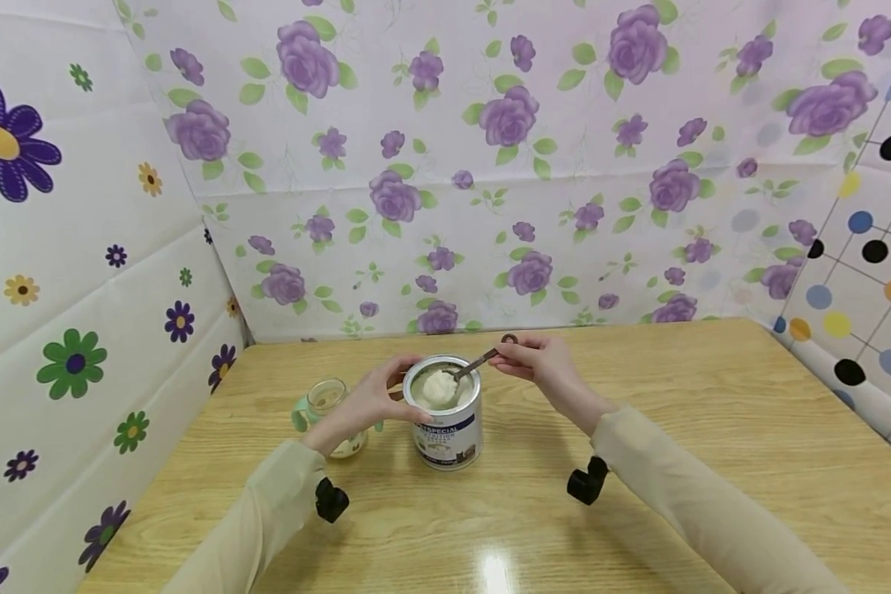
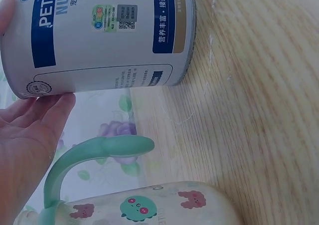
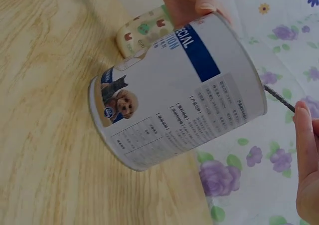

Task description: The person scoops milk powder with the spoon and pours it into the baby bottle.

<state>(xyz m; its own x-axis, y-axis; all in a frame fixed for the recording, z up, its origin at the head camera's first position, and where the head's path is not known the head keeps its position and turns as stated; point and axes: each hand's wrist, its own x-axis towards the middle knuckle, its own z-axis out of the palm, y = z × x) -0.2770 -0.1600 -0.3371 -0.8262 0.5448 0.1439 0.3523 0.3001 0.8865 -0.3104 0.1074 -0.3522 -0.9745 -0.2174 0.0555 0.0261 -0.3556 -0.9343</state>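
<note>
Gripping the can [image 1: 454, 425] high on its left side, your left hand [image 1: 377, 394] sets its thumb on the front just below the rim and its fingers round the far side. The can stands upright on the table [image 1: 601, 528], its long axis vertical, its open mouth facing up and its printed label turned toward you. It sits a little left of the middle of the surface, toward the back edge.

Your right hand [image 1: 540, 363] pinches the spoon [image 1: 481, 360] by the upper part of its handle, thumb and fingers together near the ringed end. The spoon's long axis slants: its low end lies inside the can's mouth at a mound of white powder [image 1: 440, 387], and its handle rises over the right side of the rim, pointing toward the table's back right corner. You cannot tell how much of its bowl the powder covers.

Your left forearm reaches in from the front left, your right from the front right, both in pale sleeves [image 1: 683, 487], with the hands meeting at the can. The bottle [image 1: 328, 396] with green handles stands upright between the can and the table's left edge, partly hidden behind your left wrist. Along the back edge hangs the flowered cloth [image 1: 460, 214].
</note>
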